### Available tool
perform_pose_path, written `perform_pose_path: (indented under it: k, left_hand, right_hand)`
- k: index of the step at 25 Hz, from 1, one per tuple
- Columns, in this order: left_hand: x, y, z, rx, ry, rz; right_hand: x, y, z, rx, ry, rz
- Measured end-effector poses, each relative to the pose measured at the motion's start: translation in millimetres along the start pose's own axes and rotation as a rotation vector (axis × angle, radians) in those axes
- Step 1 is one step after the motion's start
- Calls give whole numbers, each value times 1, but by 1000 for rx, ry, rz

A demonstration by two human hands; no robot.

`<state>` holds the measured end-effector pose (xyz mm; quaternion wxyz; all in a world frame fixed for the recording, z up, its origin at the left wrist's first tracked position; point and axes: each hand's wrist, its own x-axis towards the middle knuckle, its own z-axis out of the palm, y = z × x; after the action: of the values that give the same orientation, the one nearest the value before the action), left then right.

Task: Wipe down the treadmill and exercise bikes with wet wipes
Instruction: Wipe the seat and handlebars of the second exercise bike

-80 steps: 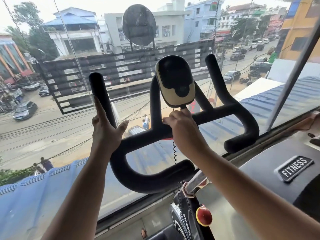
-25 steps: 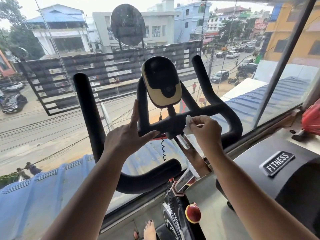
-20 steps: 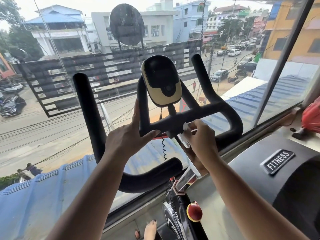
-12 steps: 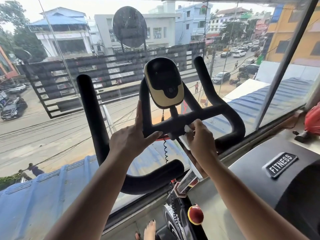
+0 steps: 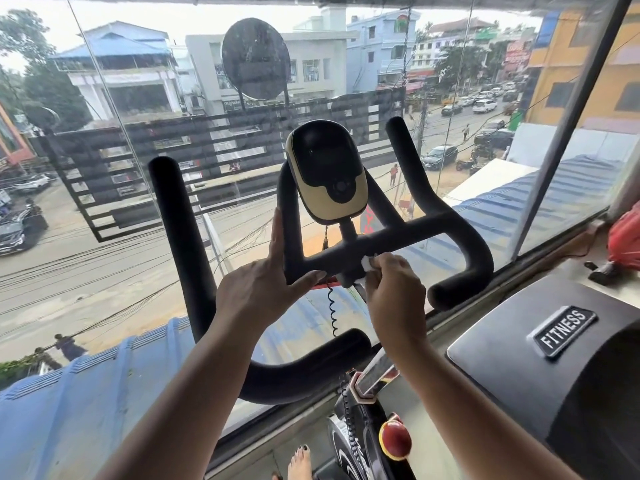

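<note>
An exercise bike's black handlebar fills the middle of the head view, with a black and cream console on its stem. My left hand holds the inner upright bar, fingers straight along it and thumb hooked under the crossbar. My right hand pinches a small white wet wipe against the crossbar's centre clamp, just below the console stem. Most of the wipe is hidden in the fingers.
A glass window stands right behind the handlebar, with a street far below. At the right is a dark treadmill hood with a FITNESS badge. A red knob and a coiled cable sit on the bike frame. A bare foot shows below.
My left hand moved from the outer left bar to the inner upright. My right hand keeps rubbing the wipe around the centre clamp, shifting slightly up and down.
</note>
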<state>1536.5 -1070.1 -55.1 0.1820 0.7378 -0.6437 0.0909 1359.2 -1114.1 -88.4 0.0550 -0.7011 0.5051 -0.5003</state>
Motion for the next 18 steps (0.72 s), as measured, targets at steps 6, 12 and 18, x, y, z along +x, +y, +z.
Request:
perform_pose_path:
  k: [6, 12, 18]
  left_hand:
    - [-1, 1, -2, -8, -14, -10]
    - [-2, 3, -3, 1, -15, -17]
    - [-2, 4, -7, -6, -32, -23]
  right_hand:
    - [14, 6, -22, 223, -143, -14]
    - [22, 6, -9, 123, 77, 136]
    - [13, -13, -21, 274, -244, -67]
